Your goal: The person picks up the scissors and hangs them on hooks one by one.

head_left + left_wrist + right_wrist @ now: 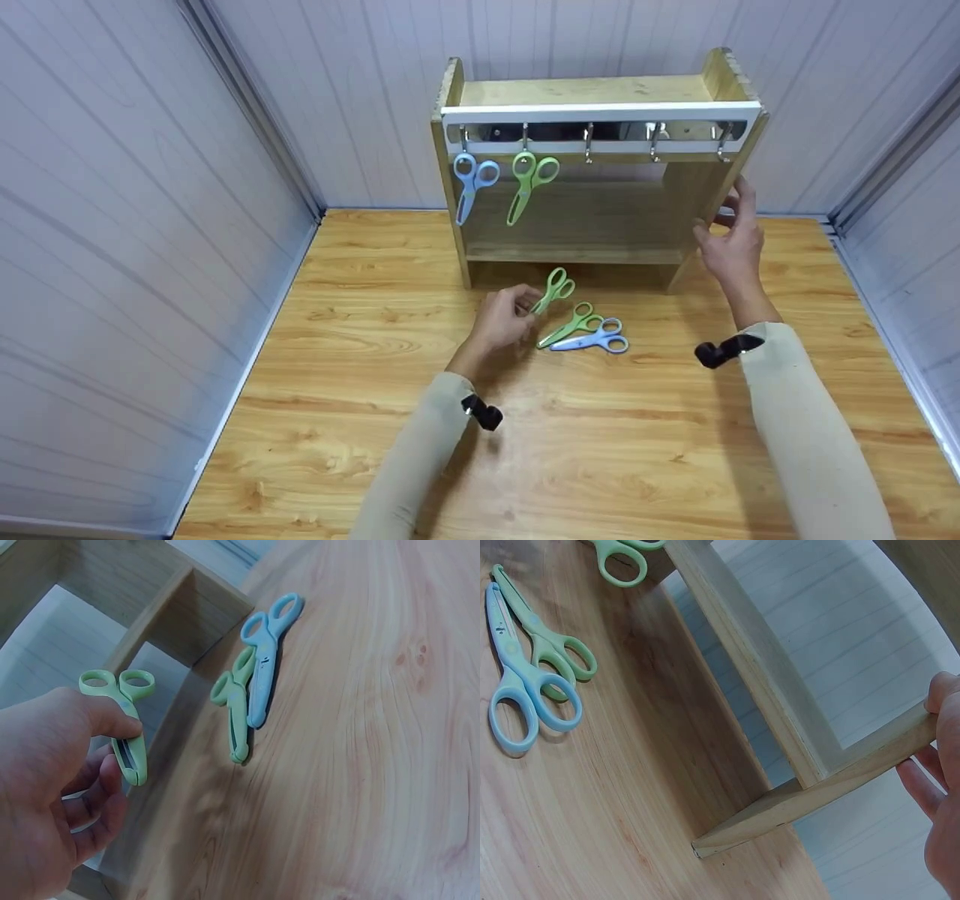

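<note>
Between thumb and fingers, my left hand (504, 319) pinches the blade end of green scissors (127, 694), handles pointing up, off the table in front of the shelf. Beside it on the table lie other green scissors (576, 322) and blue scissors (596, 337), close together. My right hand (733, 244) grips the right side panel of the wooden shelf (855, 778), thumb on one face and fingers on the other. From the hooks at the shelf's left hang blue scissors (472, 184) and green scissors (529, 184).
A metal strip of hooks (589, 142) on a white bar runs across the shelf's upper front; three hooks to the right carry nothing. Pale panelled walls (150, 225) enclose the wooden table (600, 450) at the left, back and right.
</note>
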`<action>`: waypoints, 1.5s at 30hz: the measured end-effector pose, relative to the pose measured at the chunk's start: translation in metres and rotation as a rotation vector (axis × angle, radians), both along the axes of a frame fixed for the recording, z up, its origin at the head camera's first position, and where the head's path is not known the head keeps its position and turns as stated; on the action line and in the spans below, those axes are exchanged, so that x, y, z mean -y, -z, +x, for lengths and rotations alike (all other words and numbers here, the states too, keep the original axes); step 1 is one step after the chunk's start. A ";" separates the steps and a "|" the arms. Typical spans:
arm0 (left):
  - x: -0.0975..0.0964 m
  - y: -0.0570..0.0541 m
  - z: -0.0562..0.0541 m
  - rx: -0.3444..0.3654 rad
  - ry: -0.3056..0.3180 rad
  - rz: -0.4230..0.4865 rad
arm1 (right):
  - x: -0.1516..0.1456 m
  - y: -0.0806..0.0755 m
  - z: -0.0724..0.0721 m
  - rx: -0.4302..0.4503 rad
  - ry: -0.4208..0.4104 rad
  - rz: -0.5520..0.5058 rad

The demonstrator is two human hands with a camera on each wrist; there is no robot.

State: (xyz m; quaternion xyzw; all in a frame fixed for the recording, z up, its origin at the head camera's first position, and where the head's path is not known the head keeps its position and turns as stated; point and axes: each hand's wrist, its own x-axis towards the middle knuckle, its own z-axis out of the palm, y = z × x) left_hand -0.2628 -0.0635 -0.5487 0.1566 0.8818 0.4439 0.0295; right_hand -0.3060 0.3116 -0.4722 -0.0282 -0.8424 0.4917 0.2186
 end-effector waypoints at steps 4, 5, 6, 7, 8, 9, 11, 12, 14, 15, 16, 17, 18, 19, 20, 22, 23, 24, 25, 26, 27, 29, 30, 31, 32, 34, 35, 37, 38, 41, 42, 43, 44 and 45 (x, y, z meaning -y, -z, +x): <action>0.001 -0.001 -0.001 -0.012 0.010 -0.008 | -0.001 0.001 0.000 0.012 -0.003 -0.001; 0.001 -0.002 -0.001 -0.015 0.012 -0.009 | -0.001 0.001 0.000 0.014 -0.004 -0.001; 0.001 -0.002 -0.001 -0.019 0.013 -0.012 | -0.001 0.001 0.000 0.017 -0.005 0.000; 0.001 -0.003 -0.001 -0.024 0.013 -0.012 | -0.001 0.001 0.000 0.016 -0.006 0.000; 0.002 -0.004 -0.001 -0.029 0.012 -0.013 | -0.001 0.001 0.000 0.016 -0.009 -0.001; 0.002 -0.004 -0.001 -0.034 0.012 -0.012 | -0.001 0.001 0.000 0.014 -0.012 -0.001; 0.001 -0.005 0.000 -0.044 0.015 -0.003 | -0.001 0.002 0.000 0.010 -0.013 -0.003; 0.001 -0.005 0.000 -0.048 0.019 0.003 | -0.001 0.002 0.001 0.006 -0.013 -0.002; 0.002 -0.007 0.000 -0.057 0.025 0.014 | 0.000 0.002 0.000 0.001 -0.012 -0.001; 0.002 -0.008 0.000 -0.059 0.029 0.022 | 0.001 0.003 -0.001 0.000 -0.012 0.000; 0.002 -0.008 0.000 -0.059 0.031 0.031 | 0.001 0.003 0.000 0.001 -0.012 0.000; 0.002 -0.009 0.001 -0.059 0.033 0.038 | 0.001 0.003 0.000 0.005 -0.013 0.003; 0.002 -0.010 0.002 -0.057 0.033 0.041 | 0.002 0.004 0.001 0.009 -0.014 0.003; 0.002 -0.010 0.002 -0.059 0.032 0.041 | 0.002 0.004 0.001 0.014 -0.015 0.003; 0.002 -0.011 0.002 -0.060 0.032 0.042 | 0.002 0.004 0.001 0.017 -0.017 0.003; 0.001 -0.012 0.002 -0.070 0.029 0.036 | 0.002 0.004 0.002 0.015 -0.018 -0.001; 0.000 -0.013 0.002 -0.074 0.029 0.030 | 0.002 0.004 0.002 0.013 -0.014 -0.002; -0.001 -0.015 0.002 -0.078 0.028 0.026 | 0.002 0.004 0.002 0.007 -0.012 -0.005; -0.002 -0.016 0.001 -0.083 0.028 0.023 | 0.002 0.004 0.002 0.001 -0.011 -0.007; -0.003 -0.018 0.001 -0.084 0.028 0.023 | 0.002 0.003 0.002 -0.004 -0.009 -0.006; -0.003 -0.020 0.001 -0.084 0.029 0.024 | 0.002 0.003 0.002 -0.009 -0.007 -0.004; -0.005 -0.025 0.001 -0.081 0.031 0.033 | 0.001 0.002 0.001 -0.014 -0.004 -0.002; -0.006 -0.027 0.000 -0.081 0.033 0.040 | 0.000 0.001 0.001 -0.017 -0.007 -0.004; -0.006 -0.029 0.001 -0.082 0.035 0.043 | 0.000 0.001 0.001 -0.017 -0.009 -0.006; -0.006 -0.031 0.001 -0.082 0.037 0.049 | 0.000 0.002 0.001 -0.015 -0.009 -0.005; -0.006 -0.035 0.002 -0.088 0.042 0.058 | 0.000 0.002 0.001 -0.012 -0.010 -0.011; -0.006 -0.036 0.003 -0.091 0.045 0.062 | 0.001 0.002 0.001 -0.007 -0.009 -0.010; -0.006 -0.038 0.003 -0.099 0.044 0.072 | 0.002 0.002 0.001 -0.001 -0.013 -0.009; -0.006 -0.040 0.003 -0.101 0.043 0.079 | 0.002 0.001 0.000 0.003 -0.014 -0.006; -0.006 -0.042 0.003 -0.112 0.039 0.089 | 0.003 0.001 0.000 0.002 -0.020 -0.004; -0.007 -0.042 0.002 -0.115 0.039 0.091 | 0.003 0.000 0.000 -0.001 -0.021 -0.004; -0.007 -0.043 0.002 -0.118 0.041 0.093 | 0.003 0.000 0.000 -0.001 -0.020 -0.003; -0.008 -0.043 0.002 -0.121 0.043 0.094 | 0.002 0.000 0.001 0.001 -0.018 -0.004; -0.009 -0.043 0.001 -0.126 0.044 0.093 | 0.001 -0.001 0.001 0.003 -0.016 -0.004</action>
